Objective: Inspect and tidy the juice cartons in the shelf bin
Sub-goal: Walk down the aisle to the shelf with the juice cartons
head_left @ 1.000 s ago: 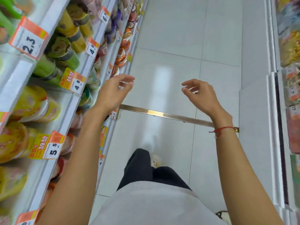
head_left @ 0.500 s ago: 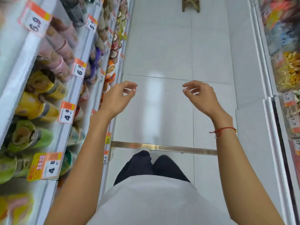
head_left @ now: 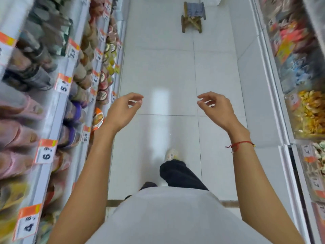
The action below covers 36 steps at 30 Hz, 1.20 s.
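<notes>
Juice cartons out of view, left hand (head_left: 121, 111) and right hand (head_left: 218, 110) empty, fingers loosely curled, above glossy white tiles (head_left: 158, 67)

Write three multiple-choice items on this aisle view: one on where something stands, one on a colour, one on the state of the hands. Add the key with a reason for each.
1. Where does the small wooden stool stand?
A. On the floor far ahead in the aisle
B. On the left shelf
C. Beside the person's foot

2. What colour is the string bracelet on the right wrist?
A. Blue
B. Red
C. Green

3. What are the left hand and right hand doing?
A. Each grips a carton
B. They press on a shelf edge
C. Both hold nothing, fingers loosely curled, raised over the floor

Key: 1 A, the stool stands on the white tiles at the top of the view. 2 B, the cord at the wrist is red. 3 C, only bare floor shows between and under the fingers.
</notes>
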{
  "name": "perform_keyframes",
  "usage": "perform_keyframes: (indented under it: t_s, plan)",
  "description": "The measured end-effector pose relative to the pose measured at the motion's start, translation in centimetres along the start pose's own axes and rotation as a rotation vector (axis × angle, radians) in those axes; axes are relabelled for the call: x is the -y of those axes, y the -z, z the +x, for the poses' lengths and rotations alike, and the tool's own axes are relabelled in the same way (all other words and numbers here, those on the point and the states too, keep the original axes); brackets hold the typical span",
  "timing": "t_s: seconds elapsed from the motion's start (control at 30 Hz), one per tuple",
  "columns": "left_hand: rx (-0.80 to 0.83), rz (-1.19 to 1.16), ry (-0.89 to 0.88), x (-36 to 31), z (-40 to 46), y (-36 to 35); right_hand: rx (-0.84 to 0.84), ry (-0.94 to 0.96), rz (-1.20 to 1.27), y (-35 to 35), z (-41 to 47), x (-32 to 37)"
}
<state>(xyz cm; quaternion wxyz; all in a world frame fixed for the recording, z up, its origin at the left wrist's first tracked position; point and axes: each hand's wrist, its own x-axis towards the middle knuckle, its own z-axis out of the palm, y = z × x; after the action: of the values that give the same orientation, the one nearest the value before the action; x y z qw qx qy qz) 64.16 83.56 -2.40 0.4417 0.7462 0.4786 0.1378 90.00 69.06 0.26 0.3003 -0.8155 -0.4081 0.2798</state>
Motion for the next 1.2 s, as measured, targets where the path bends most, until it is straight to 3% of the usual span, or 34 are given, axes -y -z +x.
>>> perform_keyframes:
  t_s: [0.37, 0.8, 1.03, 1.2]
  plan:
    - [-0.023, 0.01, -0.046, -7.8, 25.5, 1.5, 0.04, -0.05, -0.02, 5.5, 24.4, 0.7]
    - [0.059, 0.032, -0.046, -14.1, 57.9, 5.5, -0.08, -0.084, 0.076, 10.7, 54.8, 6.5]
    - [0.089, 0.051, -0.002, -17.2, 73.6, 2.8, -0.084, -0.076, 0.057, 15.2, 70.9, 4.8]
    - [0.083, 0.032, -0.015, -23.1, 85.7, 0.0, -0.063, -0.112, 0.041, 20.4, 82.5, 2.7]
